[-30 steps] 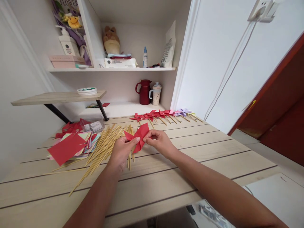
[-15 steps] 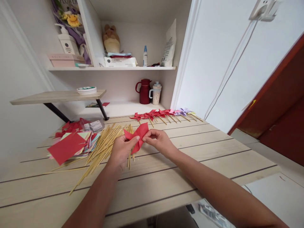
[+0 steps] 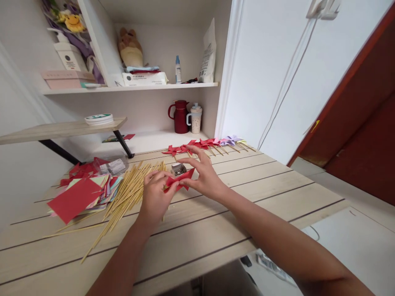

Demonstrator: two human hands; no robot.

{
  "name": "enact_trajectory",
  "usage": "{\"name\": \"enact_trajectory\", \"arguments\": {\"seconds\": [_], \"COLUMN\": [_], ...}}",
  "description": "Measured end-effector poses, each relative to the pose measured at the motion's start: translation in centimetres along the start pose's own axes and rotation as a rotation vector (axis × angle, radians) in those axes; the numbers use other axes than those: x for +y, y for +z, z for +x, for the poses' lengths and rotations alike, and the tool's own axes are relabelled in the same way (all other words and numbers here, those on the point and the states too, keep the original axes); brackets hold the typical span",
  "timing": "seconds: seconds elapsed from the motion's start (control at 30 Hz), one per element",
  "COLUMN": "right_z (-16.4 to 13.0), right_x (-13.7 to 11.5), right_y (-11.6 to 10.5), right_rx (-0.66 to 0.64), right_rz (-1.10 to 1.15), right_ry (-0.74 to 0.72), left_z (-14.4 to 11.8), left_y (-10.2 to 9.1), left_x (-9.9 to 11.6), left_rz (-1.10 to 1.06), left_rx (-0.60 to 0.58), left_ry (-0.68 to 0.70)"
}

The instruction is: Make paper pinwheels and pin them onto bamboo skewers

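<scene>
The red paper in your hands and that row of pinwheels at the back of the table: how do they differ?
The folded red paper is pinched between the left hand and right hand and has no stick; the row of pinwheels lies untouched on the table, each on a stick. The paper is all red; the row ends in purple ones. Both are folded paper.

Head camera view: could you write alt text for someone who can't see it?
Two bare hands, left hand and right hand, fold a red paper piece over a wooden table. Bamboo sticks and coloured paper squares lie left; finished pinwheels line the back.
</scene>
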State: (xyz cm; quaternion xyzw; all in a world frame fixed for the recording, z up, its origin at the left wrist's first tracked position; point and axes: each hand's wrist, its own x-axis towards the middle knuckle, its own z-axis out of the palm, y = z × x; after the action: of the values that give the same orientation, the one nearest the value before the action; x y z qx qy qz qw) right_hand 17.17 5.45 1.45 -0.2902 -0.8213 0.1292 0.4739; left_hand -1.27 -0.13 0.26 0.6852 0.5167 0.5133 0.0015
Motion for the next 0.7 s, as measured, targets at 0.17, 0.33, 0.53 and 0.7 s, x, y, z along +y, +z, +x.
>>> {"name": "enact_trajectory", "arguments": {"seconds": [0.17,0.33,0.53,0.7], "right_z": [-0.1,0.1,0.2,0.2], "right_x": [0.3,0.2,0.0,-0.7], "right_y": [0.3,0.2,0.2,0.5], "right_rx": [-0.089,-0.112,-0.131,-0.060], "right_rz": [-0.020,0.011,0.160,0.558], "right_ry": [-0.032,-0.017,0.075,0.401], "left_z": [0.0,0.1,0.0,-0.2], "left_y": [0.0,-0.1,0.0,-0.1], "left_x": [-0.3,-0.2,-0.1,0.5], "left_rz": [0.048,0.062,0.057,-0.089], "left_rx": [-0.019,-0.038,-0.030,0.097], "left_ry": [0.064,0.071,0.044,-0.056]}}
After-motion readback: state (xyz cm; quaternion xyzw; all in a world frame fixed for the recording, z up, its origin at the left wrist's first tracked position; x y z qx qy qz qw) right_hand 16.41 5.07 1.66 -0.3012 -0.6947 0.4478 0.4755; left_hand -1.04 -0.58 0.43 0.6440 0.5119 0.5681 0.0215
